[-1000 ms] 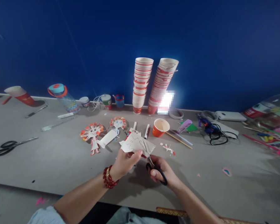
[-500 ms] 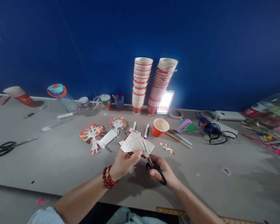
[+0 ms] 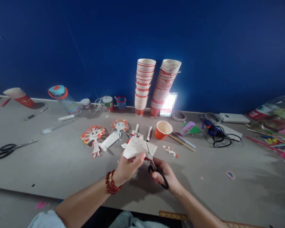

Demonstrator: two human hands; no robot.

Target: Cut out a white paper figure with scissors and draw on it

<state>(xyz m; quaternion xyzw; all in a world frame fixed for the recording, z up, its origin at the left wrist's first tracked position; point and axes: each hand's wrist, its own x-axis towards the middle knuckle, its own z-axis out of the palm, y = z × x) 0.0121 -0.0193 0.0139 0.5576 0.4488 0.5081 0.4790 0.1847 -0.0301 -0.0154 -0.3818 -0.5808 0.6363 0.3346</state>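
Paper (image 3: 136, 147) has tilted, within left grip (image 3: 127, 169).

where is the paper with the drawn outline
In the head view, the paper is below centre, in the left hand, with black-handled scissors at its right.

A pixelated white patch (image 3: 168, 104) is glaring beside the leaning paper-cup stack (image 3: 165, 79), spreading a halo over the dim blue wall (image 3: 85, 47). My left hand (image 3: 129, 167) and right hand (image 3: 165, 175) are casting soft shadows on the table (image 3: 61, 171). Near the right edge, the plastic bottle (image 3: 260, 112) is looking stretched and blurred.
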